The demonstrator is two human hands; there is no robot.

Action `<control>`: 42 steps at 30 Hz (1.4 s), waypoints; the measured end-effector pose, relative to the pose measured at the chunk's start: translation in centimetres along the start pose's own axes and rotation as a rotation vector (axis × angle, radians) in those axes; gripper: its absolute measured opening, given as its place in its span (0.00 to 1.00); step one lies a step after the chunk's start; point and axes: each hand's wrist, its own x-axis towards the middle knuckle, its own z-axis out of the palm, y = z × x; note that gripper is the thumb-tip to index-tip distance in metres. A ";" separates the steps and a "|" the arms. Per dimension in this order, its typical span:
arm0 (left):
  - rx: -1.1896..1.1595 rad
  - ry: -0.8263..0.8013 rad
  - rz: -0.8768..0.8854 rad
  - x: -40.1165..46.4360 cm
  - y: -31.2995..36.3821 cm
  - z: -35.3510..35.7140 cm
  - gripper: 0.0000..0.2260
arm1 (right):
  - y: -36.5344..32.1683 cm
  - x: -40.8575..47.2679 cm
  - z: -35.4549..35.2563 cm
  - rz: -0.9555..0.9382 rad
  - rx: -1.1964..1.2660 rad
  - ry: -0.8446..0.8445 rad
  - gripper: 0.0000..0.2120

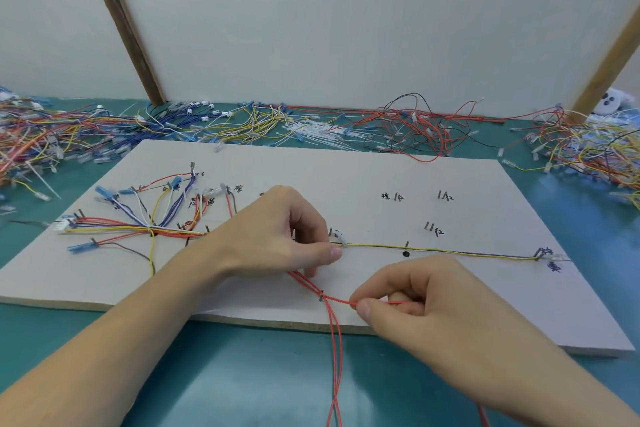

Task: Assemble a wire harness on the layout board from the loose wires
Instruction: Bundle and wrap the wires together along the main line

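Your right hand (408, 291) pinches a red wire (337, 300) at the near board (346, 166) edge, left hand (277, 236) pressing the bundle down — pull harder and it could slip off that near pin (321, 295).

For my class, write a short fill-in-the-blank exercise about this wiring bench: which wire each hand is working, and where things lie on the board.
1. The right hand pinches a ____ wire.
2. That wire bends around a pin near the board's ____ edge.
3. The left hand presses down on the white layout board, and a ____ and dark wire pair runs from it to the right.

Missing words: red; front; yellow
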 end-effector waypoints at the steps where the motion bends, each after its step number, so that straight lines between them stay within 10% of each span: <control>1: -0.003 -0.011 -0.006 0.0 0.0 -0.1 0.10 | 0.1 0.0 -0.1 0.007 0.011 0.040 0.05; 17: -0.076 -0.330 -0.095 -0.9 1.0 -2.0 0.13 | 1.1 -0.6 0.5 0.050 -0.280 0.114 0.05; 35: -0.116 -0.322 -0.132 -0.6 0.9 -1.8 0.10 | -2.1 0.5 3.0 -0.047 -0.621 0.157 0.22; 42: -0.123 -0.332 -0.112 -0.7 0.5 -1.9 0.11 | -1.6 0.8 4.3 0.023 -0.636 0.170 0.12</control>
